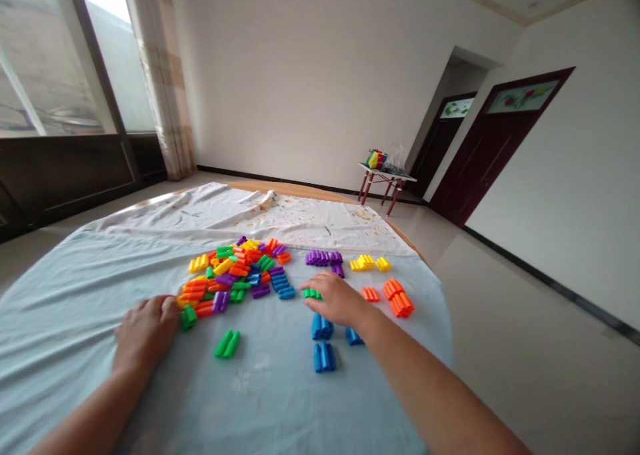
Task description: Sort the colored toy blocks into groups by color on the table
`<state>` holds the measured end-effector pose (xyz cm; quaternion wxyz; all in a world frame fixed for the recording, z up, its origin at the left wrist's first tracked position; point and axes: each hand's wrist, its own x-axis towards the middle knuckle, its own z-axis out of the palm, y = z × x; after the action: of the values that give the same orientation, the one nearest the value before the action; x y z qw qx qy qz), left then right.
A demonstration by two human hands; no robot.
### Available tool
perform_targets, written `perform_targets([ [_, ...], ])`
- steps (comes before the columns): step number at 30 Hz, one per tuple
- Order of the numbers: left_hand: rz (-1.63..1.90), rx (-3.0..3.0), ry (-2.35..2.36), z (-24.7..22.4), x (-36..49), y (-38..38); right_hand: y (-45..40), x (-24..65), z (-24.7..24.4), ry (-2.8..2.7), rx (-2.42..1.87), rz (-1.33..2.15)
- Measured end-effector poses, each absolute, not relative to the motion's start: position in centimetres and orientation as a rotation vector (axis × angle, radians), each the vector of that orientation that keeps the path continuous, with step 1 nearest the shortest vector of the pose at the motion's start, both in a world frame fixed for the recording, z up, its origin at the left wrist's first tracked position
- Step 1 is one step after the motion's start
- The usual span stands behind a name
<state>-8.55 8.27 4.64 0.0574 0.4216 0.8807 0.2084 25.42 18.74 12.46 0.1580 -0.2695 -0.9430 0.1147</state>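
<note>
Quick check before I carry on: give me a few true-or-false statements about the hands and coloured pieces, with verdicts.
1. The right hand is at a small row of green pieces. True.
2. The left hand rests on the purple group. False: it is at the near left edge of the mixed pile.
3. The purple group lies right of the mixed pile. True.
4. The near green pair is buried in the pile. False: it lies apart, on the blue cloth.
5. Yellow pieces appear both in the pile and outside it. True.
</note>
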Motion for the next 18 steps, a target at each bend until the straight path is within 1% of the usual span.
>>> perform_targets([
  [6, 0.700, 1.291, 2.653, 4.7, -8.1, 8.0, 13.6, 18.9, 9.0, -2.719, -0.764, 0.505],
  [11, 0.753, 1.270, 2.653, 4.5, -8.3, 8.1, 12.2, 14.6, 6.4, -2.754, -0.798, 0.480],
  [14, 0.751, 1.256, 2.638, 4.6, -8.4, 8.1, 12.5, 13.5, 5.8, -2.833, -0.755, 0.426],
  [18, 0.727, 1.251, 2.617, 3.9, -9.2, 8.2, 13.2, 14.2, 6.0, -2.852, -0.678, 0.421],
])
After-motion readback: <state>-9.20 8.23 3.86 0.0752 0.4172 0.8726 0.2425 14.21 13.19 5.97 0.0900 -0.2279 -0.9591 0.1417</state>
